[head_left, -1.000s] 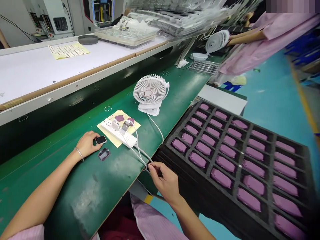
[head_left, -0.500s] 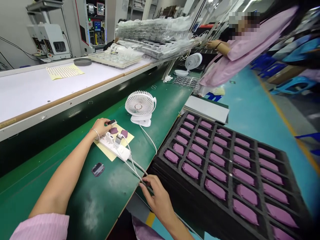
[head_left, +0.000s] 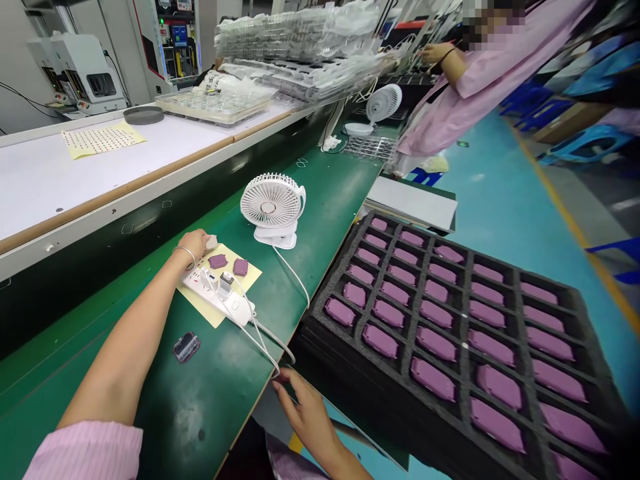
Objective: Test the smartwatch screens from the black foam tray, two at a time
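Observation:
My left hand [head_left: 195,245] is closed on a small whitish piece [head_left: 212,242] at the far end of a white power strip [head_left: 215,293]. Its fingertips are partly hidden. The strip lies on a yellow sheet [head_left: 253,273], with plugs and white cables in it. Two purple casings [head_left: 217,261] rest on the sheet beyond the strip. At the table's edge, my right hand [head_left: 305,407] has thumb and fingers pinched on a white cable [head_left: 276,371]. A dark, glossy-faced casing [head_left: 187,347] lies on the green table nearer to me.
A white clip fan [head_left: 273,210] stands behind the strip. To the right is a black foam tray [head_left: 365,407] with rows of purple casings. A raised white bench [head_left: 30,180] runs along the left. Farther back, a person in a pink sleeve [head_left: 500,73] works.
My left hand has turned slightly, and the piece in it shows a pale side instead of a dark top. My right hand has shifted down a little at the table's edge. The view has shifted.

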`<state>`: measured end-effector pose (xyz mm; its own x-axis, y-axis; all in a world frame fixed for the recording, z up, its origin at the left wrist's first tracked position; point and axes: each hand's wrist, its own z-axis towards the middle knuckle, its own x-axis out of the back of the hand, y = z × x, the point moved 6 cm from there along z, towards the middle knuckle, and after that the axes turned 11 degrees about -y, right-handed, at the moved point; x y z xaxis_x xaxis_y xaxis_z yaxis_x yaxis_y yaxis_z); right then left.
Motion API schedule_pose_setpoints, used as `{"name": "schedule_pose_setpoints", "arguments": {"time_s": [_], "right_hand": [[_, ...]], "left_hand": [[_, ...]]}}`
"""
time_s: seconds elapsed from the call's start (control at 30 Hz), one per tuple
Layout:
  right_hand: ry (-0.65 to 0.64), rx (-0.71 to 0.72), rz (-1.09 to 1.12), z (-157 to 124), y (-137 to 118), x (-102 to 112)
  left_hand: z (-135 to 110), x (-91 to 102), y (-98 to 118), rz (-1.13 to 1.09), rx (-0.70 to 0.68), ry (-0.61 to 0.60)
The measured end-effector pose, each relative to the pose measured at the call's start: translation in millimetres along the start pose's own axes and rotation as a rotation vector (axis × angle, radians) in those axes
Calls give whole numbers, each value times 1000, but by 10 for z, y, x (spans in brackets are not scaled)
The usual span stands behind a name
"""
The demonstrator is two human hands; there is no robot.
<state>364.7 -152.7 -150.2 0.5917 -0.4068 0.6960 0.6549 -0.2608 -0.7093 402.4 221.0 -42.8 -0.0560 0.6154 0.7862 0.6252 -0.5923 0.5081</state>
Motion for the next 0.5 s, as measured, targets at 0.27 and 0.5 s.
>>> {"name": "schedule_pose_setpoints", "arguments": {"time_s": [0.27,0.5], "right_hand": [[-61,-3,-51,45,204,-236],[-184,-27,-22,-87,178,-177]], "left_hand": [[-3,-123,32,166,66,57],[-1019,183,-217,243,92,110]]}}
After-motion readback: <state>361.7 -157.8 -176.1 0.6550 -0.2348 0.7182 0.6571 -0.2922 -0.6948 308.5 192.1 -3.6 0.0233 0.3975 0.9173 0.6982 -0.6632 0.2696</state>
